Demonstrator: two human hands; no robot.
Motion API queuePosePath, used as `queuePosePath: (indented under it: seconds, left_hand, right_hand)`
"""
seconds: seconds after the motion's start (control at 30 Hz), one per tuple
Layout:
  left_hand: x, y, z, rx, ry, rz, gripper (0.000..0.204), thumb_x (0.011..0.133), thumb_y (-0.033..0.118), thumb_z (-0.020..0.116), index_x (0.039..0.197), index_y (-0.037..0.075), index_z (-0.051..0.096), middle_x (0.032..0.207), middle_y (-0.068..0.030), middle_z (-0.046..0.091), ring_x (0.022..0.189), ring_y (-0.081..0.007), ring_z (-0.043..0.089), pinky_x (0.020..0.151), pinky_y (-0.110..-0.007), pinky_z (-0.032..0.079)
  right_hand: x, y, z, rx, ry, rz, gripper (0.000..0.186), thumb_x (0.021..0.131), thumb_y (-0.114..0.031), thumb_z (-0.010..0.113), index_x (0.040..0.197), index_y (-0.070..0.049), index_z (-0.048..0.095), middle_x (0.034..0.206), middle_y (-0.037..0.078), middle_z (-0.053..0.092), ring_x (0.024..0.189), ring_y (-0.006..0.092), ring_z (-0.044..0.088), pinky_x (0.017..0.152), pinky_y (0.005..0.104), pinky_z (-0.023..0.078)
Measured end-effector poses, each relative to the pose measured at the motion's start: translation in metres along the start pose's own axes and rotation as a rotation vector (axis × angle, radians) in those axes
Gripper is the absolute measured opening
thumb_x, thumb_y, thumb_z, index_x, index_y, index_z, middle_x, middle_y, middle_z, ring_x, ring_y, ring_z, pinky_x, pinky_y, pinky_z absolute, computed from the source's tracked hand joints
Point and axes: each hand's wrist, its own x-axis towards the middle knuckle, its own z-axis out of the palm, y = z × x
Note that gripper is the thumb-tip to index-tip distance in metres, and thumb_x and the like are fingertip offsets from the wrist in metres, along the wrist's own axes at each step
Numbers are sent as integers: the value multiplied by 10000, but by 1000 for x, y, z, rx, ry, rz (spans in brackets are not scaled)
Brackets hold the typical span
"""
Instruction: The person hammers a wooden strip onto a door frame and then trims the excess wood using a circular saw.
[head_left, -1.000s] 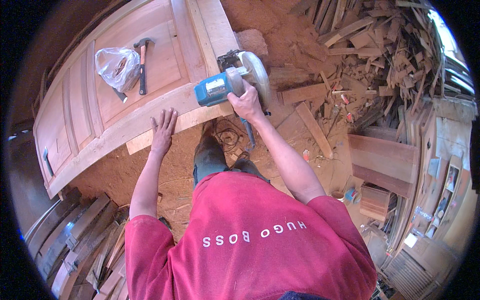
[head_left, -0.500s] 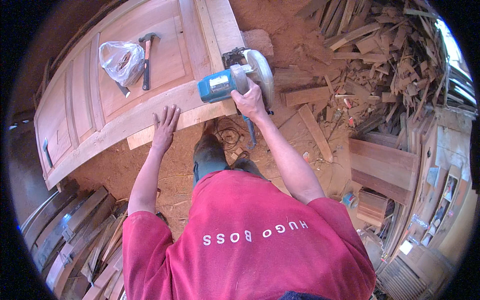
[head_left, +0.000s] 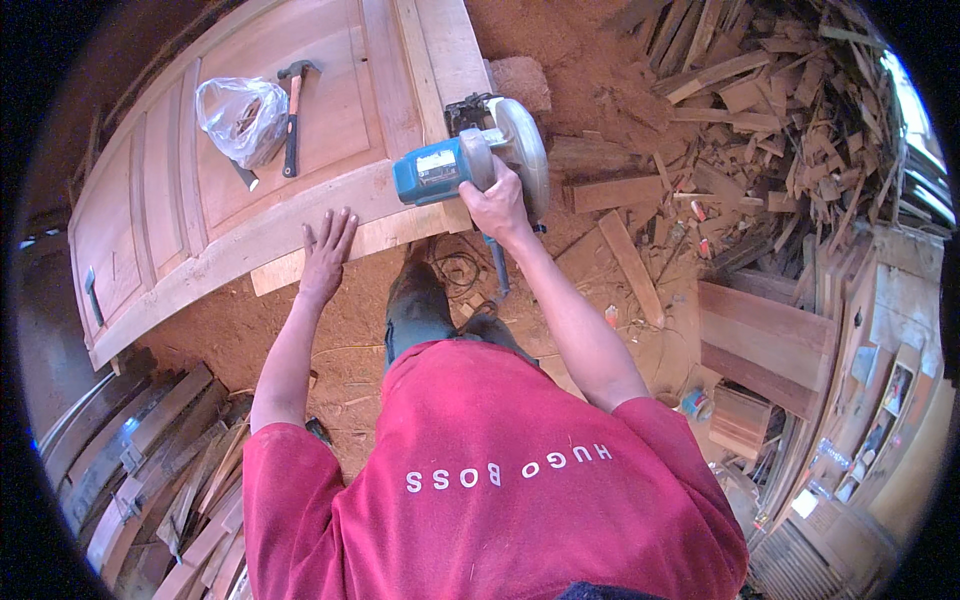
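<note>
My right hand [head_left: 497,207] grips the handle of a blue circular saw [head_left: 430,172]. The saw rests at the right end of a large panelled wooden door [head_left: 310,130], its round guard reaching past the door's edge. Fingers spread, my left hand [head_left: 325,255] lies flat on the near edge of the door and on a pale wooden strip [head_left: 385,237] along that edge. On the door beyond my left hand are a claw hammer [head_left: 292,125] and a clear plastic bag [head_left: 240,120] with small things inside. The saw blade is hidden by its guard.
A second hammer-like tool [head_left: 93,297] lies at the door's left end. Scrap wood [head_left: 780,110] is heaped at far right, and stacked boards [head_left: 150,480] stand at lower left. A cable [head_left: 458,275] coils on the dusty floor by my feet. A loose plank [head_left: 632,268] lies to the right.
Almost nothing differs. Both hands and the saw stay in nearly the same place on the door; the view has shifted slightly.
</note>
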Motion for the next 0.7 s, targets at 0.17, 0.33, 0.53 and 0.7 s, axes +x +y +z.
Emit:
queuePosePath:
  seconds: [0.17,0.33,0.53,0.7]
  left_hand:
    - [-2,-1,4,11,-28,-13,844,861,-68,470,1614,171,174,1687,-34,134,1552,-290,135,1208,-641,93]
    - [0,-4,5,-7,16,-3,815,884,-43,470,1612,184,185,1684,-35,149,1550,-291,141,1209,-643,93]
    - [-1,-6,9,-40,67,-3,794,897,-23,478,1609,186,197,1678,-27,172,1548,-286,148,1209,-643,93]
    - [-1,-7,12,-40,22,-21,807,886,-45,473,1609,188,201,1677,-33,174,1549,-293,141,1207,-648,82]
  right_hand:
    - [11,-1,5,20,4,-28,314,801,-125,663,1067,41,649,932,223,731,916,337,725,850,413,545]
    - [31,4,8,15,-9,-27,313,797,-122,669,1055,55,651,936,230,730,917,326,728,842,414,548]
    - [54,6,16,-4,6,-23,266,795,-118,672,994,58,649,896,211,731,881,306,729,824,413,552]
    - [75,7,22,19,0,-33,239,802,-122,672,973,44,654,895,196,734,867,290,728,804,405,551]
